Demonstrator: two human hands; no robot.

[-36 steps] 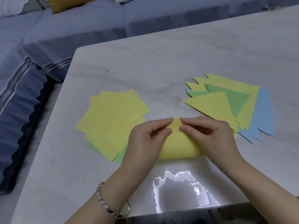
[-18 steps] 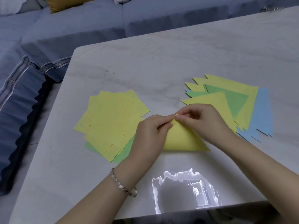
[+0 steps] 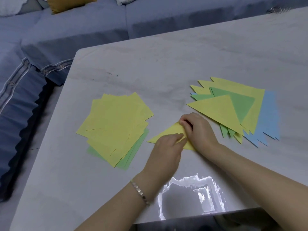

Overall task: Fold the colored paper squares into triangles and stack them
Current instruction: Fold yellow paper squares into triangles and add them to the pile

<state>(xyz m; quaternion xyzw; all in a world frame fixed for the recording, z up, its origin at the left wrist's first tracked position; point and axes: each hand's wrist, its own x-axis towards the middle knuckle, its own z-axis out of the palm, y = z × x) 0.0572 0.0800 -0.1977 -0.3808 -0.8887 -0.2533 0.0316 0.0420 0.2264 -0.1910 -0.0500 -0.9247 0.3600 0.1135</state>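
A yellow paper sheet [image 3: 164, 133], folded into a triangle, lies flat on the table between two piles. My left hand [image 3: 168, 147] lies flat on its lower half with the fingers spread. My right hand [image 3: 198, 129] presses its fingertips on the triangle's top corner. To the left sits a loose pile of unfolded squares [image 3: 115, 124], yellow on top and green beneath. At the right lies a stack of folded triangles [image 3: 233, 107] in yellow, green and blue, fanned out.
The white marble table [image 3: 150, 67] has a rounded far-left corner and a glare patch [image 3: 188, 192] near its front edge. A blue sofa [image 3: 41, 47] runs along the far and left sides. A bracelet sits on my left wrist.
The curved yellow sheet has been flattened into a triangle. My left hand moved from pinching the top corner down onto the paper; my right hand stays at the top corner.
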